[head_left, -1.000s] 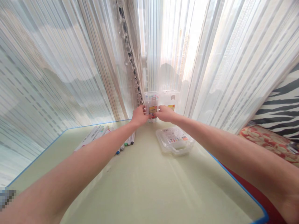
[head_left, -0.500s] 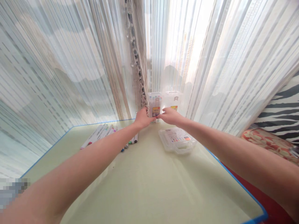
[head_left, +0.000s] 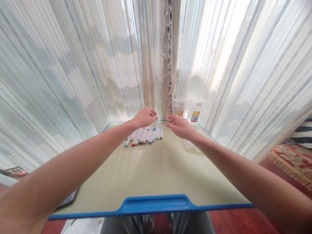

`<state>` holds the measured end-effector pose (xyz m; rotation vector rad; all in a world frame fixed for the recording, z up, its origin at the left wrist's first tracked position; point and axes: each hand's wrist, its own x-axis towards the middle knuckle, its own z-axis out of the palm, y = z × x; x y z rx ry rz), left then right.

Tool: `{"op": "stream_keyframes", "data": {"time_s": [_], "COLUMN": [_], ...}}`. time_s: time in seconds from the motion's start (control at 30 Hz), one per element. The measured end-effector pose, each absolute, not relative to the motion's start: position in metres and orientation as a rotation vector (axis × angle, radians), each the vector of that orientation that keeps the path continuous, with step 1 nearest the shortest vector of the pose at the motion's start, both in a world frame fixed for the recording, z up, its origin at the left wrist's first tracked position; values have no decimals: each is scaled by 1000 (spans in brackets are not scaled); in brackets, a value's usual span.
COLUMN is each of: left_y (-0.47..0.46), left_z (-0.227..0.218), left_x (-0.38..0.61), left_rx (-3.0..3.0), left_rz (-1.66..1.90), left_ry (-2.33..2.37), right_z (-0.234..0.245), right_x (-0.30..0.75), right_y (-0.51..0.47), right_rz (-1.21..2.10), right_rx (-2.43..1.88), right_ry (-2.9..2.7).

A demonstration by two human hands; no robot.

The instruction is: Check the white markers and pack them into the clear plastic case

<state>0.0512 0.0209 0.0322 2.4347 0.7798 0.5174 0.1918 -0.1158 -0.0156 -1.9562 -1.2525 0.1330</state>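
Over the back of the table (head_left: 156,172), my left hand (head_left: 145,117) is raised just above a row of white markers (head_left: 143,137) with coloured caps. Its fingers bend loosely, the thumb apart from them, and nothing shows between them. To the right of the row, my right hand (head_left: 179,126) hovers with curved fingers apart, also holding nothing. Behind it stand two clear plastic cases: one with a yellow label (head_left: 195,116) on the right, and another case (head_left: 179,104) partly covered by the hand. A flat clear case (head_left: 192,147) lies partly hidden beneath my right forearm.
A sheer striped curtain (head_left: 117,65) hangs along the table's far edge, with a bead string (head_left: 169,58) down it. A phone-like dark device (head_left: 70,199) lies by my left forearm. The table's near blue edge has a shallow groove (head_left: 156,204). A patterned fringed cloth (head_left: 292,159) is at right.
Both hands have come away from the standing case and moved left, toward the markers. They have spread farther apart. The view has turned left and down, showing the table's near edge.
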Motion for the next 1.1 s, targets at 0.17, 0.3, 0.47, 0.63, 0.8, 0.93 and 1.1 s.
{"op": "stream_keyframes", "data": {"time_s": [0.17, 0.3, 0.47, 0.63, 0.8, 0.93, 1.1], "left_y": [9, -16, -44, -49, -50, -52, -56], "left_z": [36, 5, -42, -63, -67, -70, -68], "left_x": [22, 27, 43, 42, 36, 37, 40], "left_rx": [2488, 2506, 2528, 2569, 2620, 2660, 2660], "left_rz": [534, 661, 694, 685, 654, 629, 600], "left_ry": [824, 827, 802, 761, 740, 694, 623], "right_z": [-39, -50, -56, -59, -56, -53, -49], "right_x": [173, 169, 176, 185, 183, 183, 188], "right_y": [-101, -107, -124, -129, -129, -132, -135], "right_rz": [155, 77, -91, -189, -215, -236, -258], "right_rx": [-1887, -1804, -1717, -1689, -1650, -1645, -1672], "right_ry": [-1204, -1191, -1271, -1334, -1369, -1353, -1324]}}
